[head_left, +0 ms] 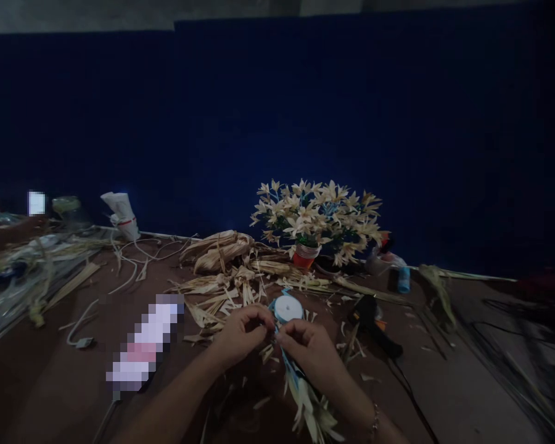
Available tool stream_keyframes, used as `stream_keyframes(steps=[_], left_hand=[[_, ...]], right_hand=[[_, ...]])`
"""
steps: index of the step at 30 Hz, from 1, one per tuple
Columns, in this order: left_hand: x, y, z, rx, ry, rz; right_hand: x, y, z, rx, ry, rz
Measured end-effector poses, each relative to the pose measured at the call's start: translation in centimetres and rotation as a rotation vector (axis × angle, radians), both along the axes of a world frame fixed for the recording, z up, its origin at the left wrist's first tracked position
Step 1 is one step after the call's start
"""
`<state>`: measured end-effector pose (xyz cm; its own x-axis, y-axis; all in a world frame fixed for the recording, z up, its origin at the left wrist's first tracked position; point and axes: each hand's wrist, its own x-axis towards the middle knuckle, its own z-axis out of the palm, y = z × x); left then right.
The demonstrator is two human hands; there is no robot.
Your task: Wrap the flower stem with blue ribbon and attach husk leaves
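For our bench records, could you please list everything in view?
Flower arrangement: one, cream, back centre
Pot: one, red, beneath the flowers
Husk bundles: several, tan, left of pot
Husk scraps: many, pale, around the hands
Ribbon roll: one, white and blue, beyond the hands
Spray of flowers: one, cream, front centre
Glue gun: one, black, right
Small cylinder: one, blue, back right
Wrapped bundle: one, white, back left
Pixelated object: one, pinkish white, left
Cables: several, white, left
Bright rectangle: one, white, far left
Backdrop: count unclear, dark blue, behind
Tabletop: one, brown, foreground
Blurred clutter: uncountable, mixed, both sides
Left hand: one, bare, front centre
Right hand: one, bare, beside the left
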<state>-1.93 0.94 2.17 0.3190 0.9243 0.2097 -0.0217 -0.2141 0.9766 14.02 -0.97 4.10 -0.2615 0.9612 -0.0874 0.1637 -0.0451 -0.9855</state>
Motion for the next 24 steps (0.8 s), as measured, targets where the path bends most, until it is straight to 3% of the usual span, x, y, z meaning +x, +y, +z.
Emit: stream_keyframes(steps=[4, 10, 13, 16, 20, 24], left_hand=[[0.3, -0.3, 0.1, 0.035, 0.015, 0.054], [0.7, 0.0, -0.5, -0.031, -0.03, 0.115], [0.3, 0.2, -0.4, -0.091, -0.068, 0.089], [-0.1, 0.2, -0.2, -0.148, -0.052, 0.059], [-0.4, 0.4, -0.1, -0.122, 0.055, 0.027], [-0.5, 0.7, -0.5, -0.081, 0.135, 0.003]], right_hand=[[-0.4, -0.4, -0.2, 0.269, -0.242, -0.082], [-0.7, -0.8, -1.0, 0.471, -0.515, -0.106], [-0.2, -0.3, -0.6, 0.408, -0.485, -0.105], [0.2, 0.5, -0.3, 0.232, -0.27, -0.125], [-0.1, 1.3, -0.7, -0.078, 0.075, 0.073], [-0.3, 1.4, -1.5, -0.083, 0.031, 0.103]])
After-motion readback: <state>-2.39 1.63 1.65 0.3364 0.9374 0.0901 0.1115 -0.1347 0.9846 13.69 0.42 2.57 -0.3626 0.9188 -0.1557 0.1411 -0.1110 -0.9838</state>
